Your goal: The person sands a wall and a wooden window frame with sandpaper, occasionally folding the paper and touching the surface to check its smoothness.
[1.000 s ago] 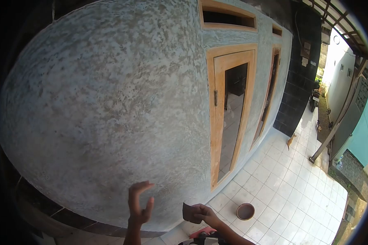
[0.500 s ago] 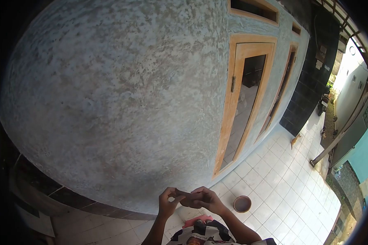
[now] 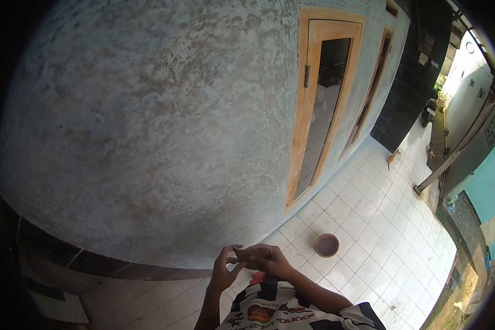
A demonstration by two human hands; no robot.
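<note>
In front of my body I hold a small brown sheet (image 3: 252, 253), which looks like a piece of sandpaper. My left hand (image 3: 223, 272) pinches its left end between thumb and fingers. At the other end, my right hand (image 3: 276, 264) grips the sheet with its fingers bent over it. Both hands are close together, just off the lower part of a grey, patchy plastered wall (image 3: 165, 137). The fingers hide part of the sheet.
A round brown bowl (image 3: 327, 245) stands on the white tiled floor (image 3: 363, 231) to the right. Beyond it are a wood-framed window (image 3: 297, 137), an orange cat (image 3: 392, 158) and a leaning post (image 3: 432, 179). Dark tiles (image 3: 99, 263) edge the wall's base.
My view has tilted downward, so window, bowl and floor sit higher in the picture. Both hands still hold the brown sheet; the right fingers have shifted on it.
</note>
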